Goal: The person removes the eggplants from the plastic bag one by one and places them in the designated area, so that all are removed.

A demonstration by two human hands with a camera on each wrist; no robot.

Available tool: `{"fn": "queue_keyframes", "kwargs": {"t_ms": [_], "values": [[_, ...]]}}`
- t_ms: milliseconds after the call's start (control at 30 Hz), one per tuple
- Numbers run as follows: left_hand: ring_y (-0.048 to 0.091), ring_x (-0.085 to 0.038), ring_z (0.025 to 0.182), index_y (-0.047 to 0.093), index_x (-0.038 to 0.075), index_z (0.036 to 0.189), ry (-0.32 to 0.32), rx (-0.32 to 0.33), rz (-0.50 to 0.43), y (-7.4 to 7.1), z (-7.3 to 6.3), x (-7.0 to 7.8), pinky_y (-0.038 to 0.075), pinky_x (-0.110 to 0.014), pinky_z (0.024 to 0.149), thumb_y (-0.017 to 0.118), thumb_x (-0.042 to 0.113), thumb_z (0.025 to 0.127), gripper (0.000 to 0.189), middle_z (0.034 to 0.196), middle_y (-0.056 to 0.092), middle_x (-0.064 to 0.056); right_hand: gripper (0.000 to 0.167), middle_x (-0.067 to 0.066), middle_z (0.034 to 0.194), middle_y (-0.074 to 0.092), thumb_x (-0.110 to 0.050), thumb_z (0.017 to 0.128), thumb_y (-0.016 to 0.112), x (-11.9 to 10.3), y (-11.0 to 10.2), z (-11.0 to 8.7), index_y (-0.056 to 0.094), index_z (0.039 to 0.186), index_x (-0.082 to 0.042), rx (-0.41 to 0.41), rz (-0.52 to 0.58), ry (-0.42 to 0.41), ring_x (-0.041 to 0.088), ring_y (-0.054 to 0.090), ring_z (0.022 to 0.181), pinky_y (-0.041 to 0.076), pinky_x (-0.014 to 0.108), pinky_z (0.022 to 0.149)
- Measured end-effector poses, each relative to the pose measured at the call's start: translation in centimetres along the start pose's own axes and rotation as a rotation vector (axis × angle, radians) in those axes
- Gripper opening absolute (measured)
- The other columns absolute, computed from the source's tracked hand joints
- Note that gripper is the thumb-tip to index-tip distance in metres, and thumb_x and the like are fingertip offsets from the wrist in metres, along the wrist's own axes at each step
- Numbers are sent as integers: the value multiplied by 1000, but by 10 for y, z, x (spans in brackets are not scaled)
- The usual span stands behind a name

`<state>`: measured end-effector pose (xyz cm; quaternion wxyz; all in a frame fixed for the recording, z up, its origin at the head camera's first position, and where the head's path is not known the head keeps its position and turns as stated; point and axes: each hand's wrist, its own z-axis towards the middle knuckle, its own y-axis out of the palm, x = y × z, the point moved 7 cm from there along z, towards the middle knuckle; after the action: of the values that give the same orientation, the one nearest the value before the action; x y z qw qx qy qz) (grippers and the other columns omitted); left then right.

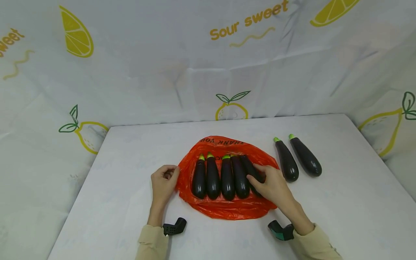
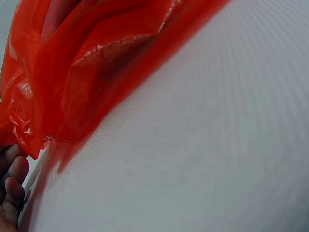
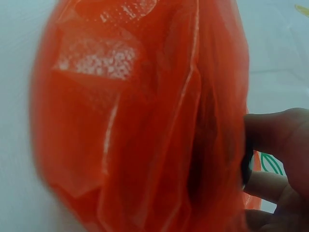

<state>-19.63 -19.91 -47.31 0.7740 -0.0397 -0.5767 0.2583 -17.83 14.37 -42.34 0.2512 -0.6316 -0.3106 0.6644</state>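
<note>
An open red plastic bag (image 1: 227,212) with "THANK YOU" printed on it lies on the table. Several dark eggplants (image 1: 212,178) rest side by side in it, green stem ends pointing away from me. My left hand (image 1: 163,183) pinches the bag's left edge between thumb and fingers; in the left wrist view its curled fingertips (image 2: 18,169) meet the crumpled film. With thumb and fingers my right hand (image 1: 275,186) grips the rightmost eggplant (image 1: 248,167) inside the bag, partly covering it. The bag's raised side (image 3: 145,125) hides most of that grip in the right wrist view.
Two more eggplants, one nearer the bag (image 1: 287,162) and one farther right (image 1: 306,156), lie on the white table (image 1: 351,187). A lemon-print cloth (image 1: 156,83) hangs behind the table's back edge. Dark wrist devices (image 1: 175,226) sit at both wrists.
</note>
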Motion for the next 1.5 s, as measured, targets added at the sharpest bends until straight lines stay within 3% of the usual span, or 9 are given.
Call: {"fn": "queue_keyframes", "kwargs": {"t_ms": [100,233,400,900,1100,1200,1333,1500], "values": [[52,-9,63,77,5,88,0,-3,-5,0,0,0,46,-15,59,74,6,91,5,72,67,-10,52,5,62,50,-15,91,74,1,1,1,60,134,11,-9,-3,11,14,47,52,39,21,46],[52,-9,63,77,5,87,-5,-4,-11,0,0,-1,46,-14,59,74,6,91,5,72,67,-10,51,6,63,51,-14,91,74,0,1,1,60,134,10,-2,1,15,14,47,52,40,20,47],[52,-8,63,77,6,87,-14,-3,-21,0,0,-2,45,-14,59,73,6,91,6,71,67,-10,49,14,81,66,-13,90,75,-2,-2,0,62,132,10,33,15,-2,14,49,56,41,20,48],[50,-6,62,77,4,85,-16,19,-35,0,-1,1,42,-13,57,74,8,91,8,71,66,-10,43,21,103,71,-15,87,77,-13,-14,-4,69,125,6,115,14,-42,13,45,57,36,23,46],[49,-7,62,76,4,85,-17,26,-26,0,0,-1,42,-13,57,75,7,90,6,70,65,-11,44,27,118,71,-16,88,77,-19,-18,-9,69,125,5,91,15,-37,24,56,80,37,24,48],[49,-7,62,76,3,85,-21,29,-22,0,-1,-1,41,-12,57,74,5,90,6,70,65,-12,43,27,122,70,-16,88,77,-22,-20,-11,69,126,4,80,19,-37,30,61,93,43,22,53],[47,-5,62,75,-2,86,-22,33,-3,-1,-2,14,40,-11,57,72,0,90,5,70,64,-16,43,25,121,71,-16,88,78,-25,-22,-14,70,126,3,73,22,-45,30,64,97,51,22,63],[47,-6,62,73,-6,85,-23,27,-18,-5,-4,33,40,-11,58,70,-4,89,6,69,63,-19,42,23,116,73,-16,87,80,-29,-25,-18,71,124,1,83,27,-69,23,61,87,49,20,61]]}}
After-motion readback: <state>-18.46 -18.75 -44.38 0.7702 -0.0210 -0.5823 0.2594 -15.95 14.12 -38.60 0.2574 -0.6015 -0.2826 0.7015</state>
